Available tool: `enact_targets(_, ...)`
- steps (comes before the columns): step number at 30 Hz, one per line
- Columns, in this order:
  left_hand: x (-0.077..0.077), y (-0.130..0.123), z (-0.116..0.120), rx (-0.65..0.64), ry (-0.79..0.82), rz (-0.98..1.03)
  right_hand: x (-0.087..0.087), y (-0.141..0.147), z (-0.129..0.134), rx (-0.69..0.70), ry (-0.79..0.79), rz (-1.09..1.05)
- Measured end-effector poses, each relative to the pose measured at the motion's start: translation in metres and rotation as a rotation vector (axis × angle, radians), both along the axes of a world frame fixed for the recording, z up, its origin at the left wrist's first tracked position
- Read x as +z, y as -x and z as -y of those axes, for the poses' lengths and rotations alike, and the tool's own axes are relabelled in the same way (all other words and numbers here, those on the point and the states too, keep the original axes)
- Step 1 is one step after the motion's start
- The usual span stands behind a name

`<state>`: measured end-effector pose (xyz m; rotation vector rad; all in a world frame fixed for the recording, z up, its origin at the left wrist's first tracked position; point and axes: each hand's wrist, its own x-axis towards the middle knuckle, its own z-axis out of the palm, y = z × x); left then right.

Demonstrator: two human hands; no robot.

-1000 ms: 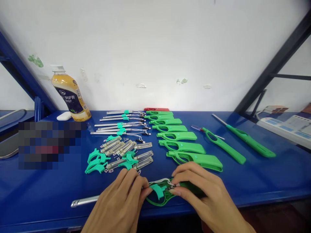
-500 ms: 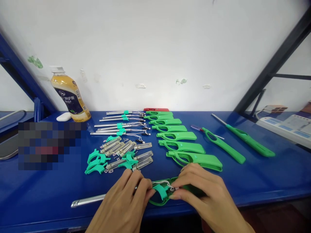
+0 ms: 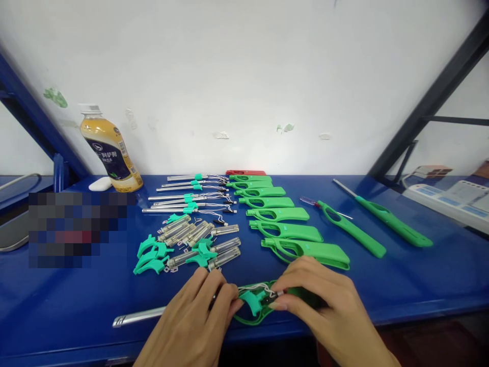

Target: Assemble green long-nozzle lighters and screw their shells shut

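Observation:
Near the table's front edge lies a green lighter shell, with a teal trigger and white wires inside its loop. My left hand is closed around the shell's left end, where a silver tube sticks out to the left. The fingers hide that joint. My right hand pinches a small black part with a pale tip, just right of the trigger. Part of the shell runs under the right fingers and is hidden.
Behind my hands lie teal triggers, clear cylinders and silver tubes with wires. Several green shells form a column, a red one at its back. Right are a screwdriver and an assembled lighter; a bottle stands back left.
My right hand has shifted very slightly right with the black part, which now shows more clearly. My left hand is almost unmoved.

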<state>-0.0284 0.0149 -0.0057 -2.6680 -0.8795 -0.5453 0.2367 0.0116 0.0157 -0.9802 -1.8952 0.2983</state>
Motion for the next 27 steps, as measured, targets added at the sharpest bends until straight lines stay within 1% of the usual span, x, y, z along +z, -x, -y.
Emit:
enact_targets(11, 0.004, -0.005, -0.001, -0.017, -0.016, 0.042, 0.000, -0.001, 0.001, -0.021, 0.022, -0.019)
enact_targets(16, 0.002, -0.005, 0.000, -0.013, 0.018, 0.050, -0.003, -0.003, -0.001, 0.019, 0.021, -0.042)
enact_targets(21, 0.004, -0.013, -0.002, -0.011, 0.011, 0.111, -0.004, -0.004, -0.001, 0.048, 0.038, -0.048)
enact_targets(27, 0.007, -0.018, -0.003, -0.005, -0.025, 0.179, -0.004, -0.005, -0.001, -0.014, 0.106, -0.062)
